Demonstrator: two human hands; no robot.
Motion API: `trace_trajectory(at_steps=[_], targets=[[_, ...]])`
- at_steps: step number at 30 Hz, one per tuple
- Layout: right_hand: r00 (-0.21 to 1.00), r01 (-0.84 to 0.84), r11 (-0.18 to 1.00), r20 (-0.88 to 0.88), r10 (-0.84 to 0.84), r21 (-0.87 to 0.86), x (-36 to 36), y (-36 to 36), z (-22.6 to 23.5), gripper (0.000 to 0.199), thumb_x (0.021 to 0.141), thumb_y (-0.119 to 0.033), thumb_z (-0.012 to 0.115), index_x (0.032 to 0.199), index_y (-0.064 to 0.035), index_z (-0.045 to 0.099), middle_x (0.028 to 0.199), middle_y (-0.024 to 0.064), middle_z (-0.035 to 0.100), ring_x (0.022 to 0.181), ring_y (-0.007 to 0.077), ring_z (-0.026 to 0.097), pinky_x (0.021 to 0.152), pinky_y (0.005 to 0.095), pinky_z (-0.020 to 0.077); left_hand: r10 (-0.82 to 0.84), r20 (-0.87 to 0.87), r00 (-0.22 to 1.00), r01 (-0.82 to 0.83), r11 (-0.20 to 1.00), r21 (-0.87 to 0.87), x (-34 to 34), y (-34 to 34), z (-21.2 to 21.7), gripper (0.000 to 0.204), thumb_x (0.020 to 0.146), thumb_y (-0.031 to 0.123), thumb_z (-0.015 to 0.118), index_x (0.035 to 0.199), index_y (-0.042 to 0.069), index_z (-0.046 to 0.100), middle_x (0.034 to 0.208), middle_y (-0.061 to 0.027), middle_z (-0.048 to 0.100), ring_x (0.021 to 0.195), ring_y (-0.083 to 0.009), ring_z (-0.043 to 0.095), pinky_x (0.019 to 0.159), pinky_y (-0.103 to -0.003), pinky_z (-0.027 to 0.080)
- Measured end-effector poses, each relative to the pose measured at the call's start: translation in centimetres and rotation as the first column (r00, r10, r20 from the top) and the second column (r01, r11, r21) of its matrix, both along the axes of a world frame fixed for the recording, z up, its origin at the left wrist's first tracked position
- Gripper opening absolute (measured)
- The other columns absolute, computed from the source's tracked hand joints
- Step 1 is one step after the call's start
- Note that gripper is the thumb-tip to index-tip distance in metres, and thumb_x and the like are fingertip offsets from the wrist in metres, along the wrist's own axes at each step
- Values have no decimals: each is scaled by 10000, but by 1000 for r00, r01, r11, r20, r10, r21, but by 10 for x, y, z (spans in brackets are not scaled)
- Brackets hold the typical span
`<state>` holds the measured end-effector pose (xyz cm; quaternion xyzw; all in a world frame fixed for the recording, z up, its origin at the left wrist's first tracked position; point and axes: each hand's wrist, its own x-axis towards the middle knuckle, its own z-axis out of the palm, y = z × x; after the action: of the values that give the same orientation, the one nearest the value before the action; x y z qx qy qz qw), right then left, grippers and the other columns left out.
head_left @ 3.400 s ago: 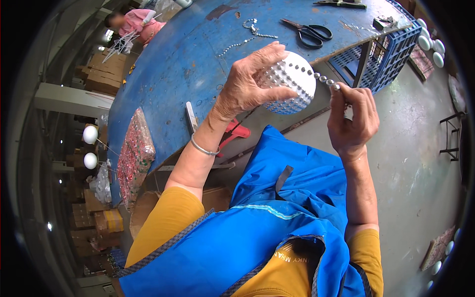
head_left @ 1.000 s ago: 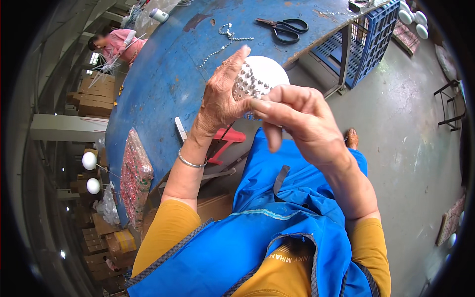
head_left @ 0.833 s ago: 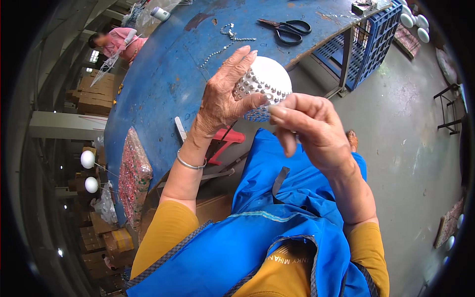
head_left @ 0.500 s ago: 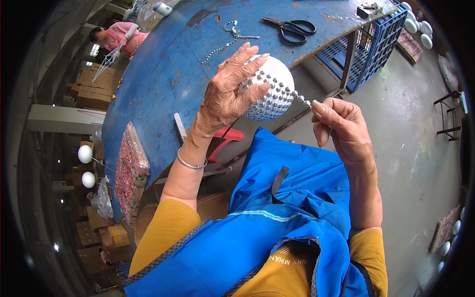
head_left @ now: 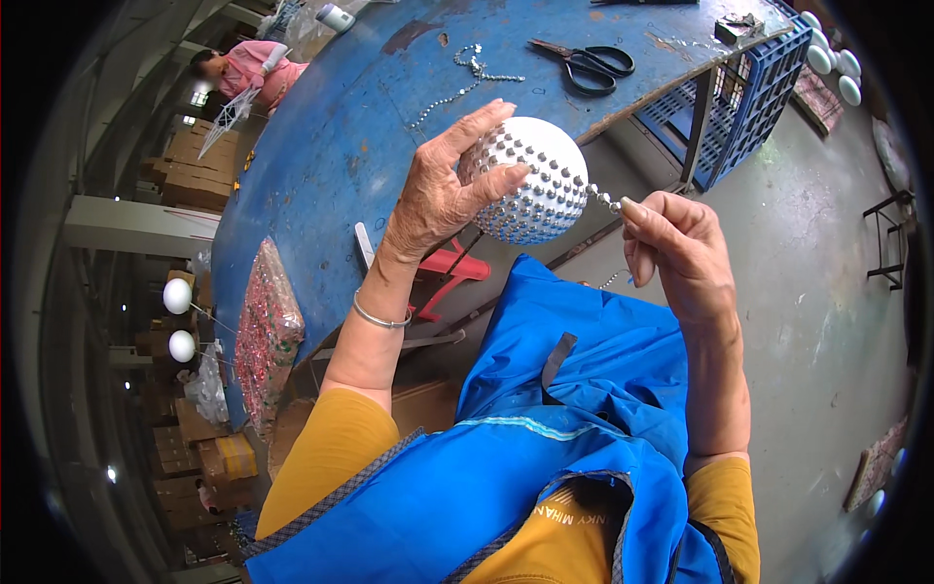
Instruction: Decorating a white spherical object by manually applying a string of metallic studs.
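Observation:
My left hand is wrapped round the side of a white ball, thumb across its front and fingers over its top left. Rows of small silver beads circle the ball's middle and lower part; its top is bare white. A thin stick runs down from beneath it. From the ball's right side a short bead string stretches to my right hand, whose thumb and forefinger pinch it. A loose end of the string hangs below that hand, over my blue apron.
On the blue table lie black-handled scissors, another bead string and a bag of red pieces. A blue crate stands beyond the table's right edge. White balls on sticks jut out left. A person in pink works far left.
The ball has turned slightly in my left hand, whose fingers have shifted off its top. My right hand still holds the string. The whole view has shifted a little.

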<state>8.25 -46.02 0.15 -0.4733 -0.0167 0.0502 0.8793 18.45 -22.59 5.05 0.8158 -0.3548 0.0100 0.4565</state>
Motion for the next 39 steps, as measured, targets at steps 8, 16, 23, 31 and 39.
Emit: trace_trajectory(at_steps=[8, 16, 23, 31, 39], targets=[[1000, -20, 1000, -8, 20, 17, 3, 10, -5, 263, 890, -212, 650, 720, -16, 608, 576, 48, 584, 426, 87, 527, 435, 201, 394, -8, 323, 946, 4, 1000, 11, 7, 10, 0, 446, 737, 218, 800, 1120, 64, 629, 1086, -97, 625, 1056, -185, 574, 946, -318, 443], [1000, -23, 996, 20, 22, 86, 4, 24, 11, 267, 911, -201, 623, 728, -8, 613, 576, 43, 590, 414, 90, 520, 435, 203, 401, -6, 156, 988, 9, 1000, -19, 8, 9, 1, 375, 808, 181, 736, 1141, 57, 616, 1110, -81, 627, 1024, -169, 580, 931, -302, 444], [1000, 11, 1000, -6, -11, -10, 7, 15, 6, 259, 904, -221, 633, 768, -1, 645, 604, 46, 614, 453, 97, 566, 473, 201, 429, -13, 107, 994, 16, 1000, -21, 0, 5, 5, 353, 896, 248, 624, 1199, 67, 605, 1142, -126, 623, 1064, -239, 596, 931, -335, 462], [999, -21, 999, 32, 23, -39, 3, 11, 14, 260, 880, -239, 662, 784, 2, 662, 656, 55, 640, 525, 110, 618, 533, 209, 467, -99, 526, 845, -135, 912, 388, -6, 3, 16, 458, 929, 362, 551, 1227, 15, 573, 1266, -159, 554, 1191, -270, 515, 1025, -367, 377], [999, -41, 998, 14, 42, -40, -4, 17, 17, 250, 889, -220, 645, 769, -1, 665, 650, 54, 643, 514, 120, 621, 532, 205, 474, -18, 254, 967, -17, 991, 136, -3, 10, -2, 598, 816, 485, 656, 1220, 49, 591, 1218, -155, 582, 1154, -314, 538, 998, -450, 372]])
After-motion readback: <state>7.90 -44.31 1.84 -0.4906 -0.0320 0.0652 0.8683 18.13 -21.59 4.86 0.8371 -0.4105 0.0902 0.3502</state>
